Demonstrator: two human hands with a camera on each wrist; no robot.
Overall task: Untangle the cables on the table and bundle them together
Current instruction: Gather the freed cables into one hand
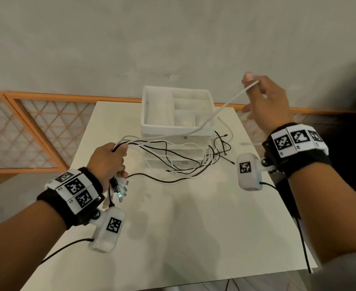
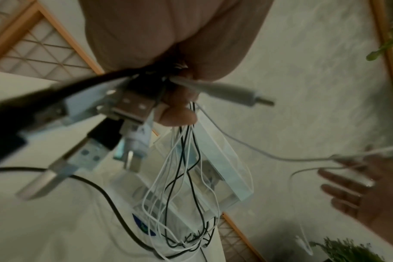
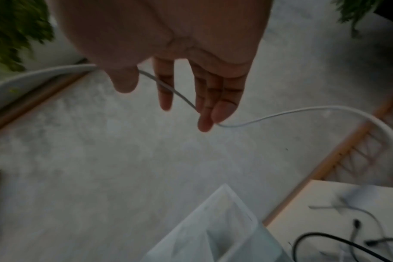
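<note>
My left hand (image 1: 109,160) is fisted around a bundle of black and white cables (image 1: 172,156) above the table's left side. Their USB plugs (image 1: 120,187) dangle under the fist and fill the left wrist view (image 2: 128,106). The strands sag toward a tangle in front of the box. My right hand (image 1: 265,101) is raised high at the right with its fingers straight and spread (image 3: 204,106). One white cable (image 1: 221,110) runs up taut from the tangle. It passes behind the thumb and weaves across those fingers (image 3: 175,92).
A white compartmented organizer box (image 1: 151,110) stands on stacked clear drawers at the table's far middle. Loose black cable ends (image 1: 223,143) lie to its right. The cream table (image 1: 193,227) is bordered by orange lattice panels (image 1: 25,127). Green plants (image 3: 11,26) stand on the floor.
</note>
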